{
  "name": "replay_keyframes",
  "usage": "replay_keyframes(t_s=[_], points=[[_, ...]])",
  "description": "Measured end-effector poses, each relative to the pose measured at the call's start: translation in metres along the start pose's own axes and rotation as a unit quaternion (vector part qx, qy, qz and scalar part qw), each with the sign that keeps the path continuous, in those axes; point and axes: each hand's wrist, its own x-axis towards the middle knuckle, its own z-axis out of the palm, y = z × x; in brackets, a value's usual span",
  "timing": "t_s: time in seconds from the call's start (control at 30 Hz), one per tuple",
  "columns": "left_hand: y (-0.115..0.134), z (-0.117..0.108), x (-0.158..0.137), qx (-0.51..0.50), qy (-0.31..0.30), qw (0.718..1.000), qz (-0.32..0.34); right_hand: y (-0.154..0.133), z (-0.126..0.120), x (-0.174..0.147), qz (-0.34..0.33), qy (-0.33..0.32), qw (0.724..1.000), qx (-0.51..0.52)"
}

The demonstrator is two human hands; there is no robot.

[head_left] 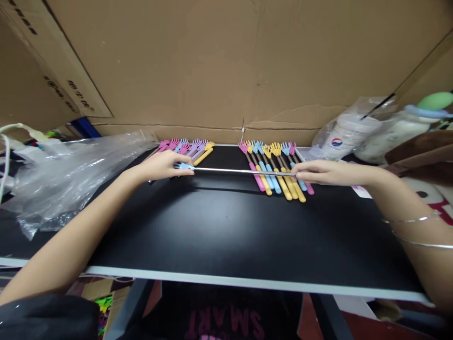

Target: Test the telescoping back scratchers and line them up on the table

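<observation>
Clearly, the fingers of our left hand (pixel 161 165) are closed around the light-blue, claw-shaped head of a telescopic back scratcher (pixel 233 171), while those of our right hand (pixel 320 172) pinch its other end, covering the tip. The slim, shiny metal rod stretches nearly level between them, above the smooth black tabletop (pixel 226 241). Beyond it we see a left group of back scratchers (pixel 204 156) and a right row of back scratchers (pixel 282 185), with rounded pink, yellow and blue handles. A crinkled clear plastic bag (pixel 85 165) lies at left; at right stands a white cup (pixel 354 132) with a Pepsi emblem. Chinese characters mark the brown cardboard (pixel 212 71); inverted pink lettering on our black garment (pixel 226 302) seems to read "SMART".
</observation>
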Motion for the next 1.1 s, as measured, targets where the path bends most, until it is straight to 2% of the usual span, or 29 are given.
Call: replay_keyframes(t_s=[0.1, 0.27, 0.43, 0.53, 0.63, 0.77, 0.83, 0.9, 1.0, 1.1], points=[[-0.003, 0.004, 0.0, 0.052, 0.033, 0.998, -0.021, -0.005, 0.006, 0.008, -0.005, -0.023, 0.999, 0.023], [0.001, 0.009, 0.002, 0.1, 0.066, 0.993, -0.023, -0.006, 0.018, 0.018, -0.026, 0.044, 0.999, -0.014], [0.046, 0.033, 0.003, 0.092, 0.089, 0.99, 0.053, -0.041, 0.062, 0.028, -0.045, 0.107, 0.987, -0.108], [0.074, 0.048, 0.001, 0.106, 0.095, 0.984, 0.11, -0.07, 0.086, 0.028, -0.035, 0.14, 0.968, -0.204], [0.086, 0.052, 0.0, 0.137, 0.125, 0.973, 0.14, -0.084, 0.093, 0.025, -0.051, 0.167, 0.949, -0.262], [0.083, 0.048, 0.001, 0.186, 0.157, 0.958, 0.152, -0.081, 0.086, 0.023, -0.061, 0.181, 0.937, -0.293], [0.079, 0.045, 0.001, 0.185, 0.136, 0.963, 0.142, -0.076, 0.082, 0.023, -0.062, 0.165, 0.941, -0.288], [0.073, 0.039, 0.001, 0.162, 0.087, 0.975, 0.127, -0.071, 0.075, 0.023, -0.066, 0.125, 0.956, -0.258], [0.059, 0.027, 0.001, 0.1, 0.002, 0.99, 0.101, -0.06, 0.059, 0.021, -0.071, 0.048, 0.982, -0.171], [0.039, 0.009, -0.001, 0.013, -0.062, 0.995, 0.077, -0.043, 0.034, 0.014, -0.063, -0.028, 0.996, -0.064]])
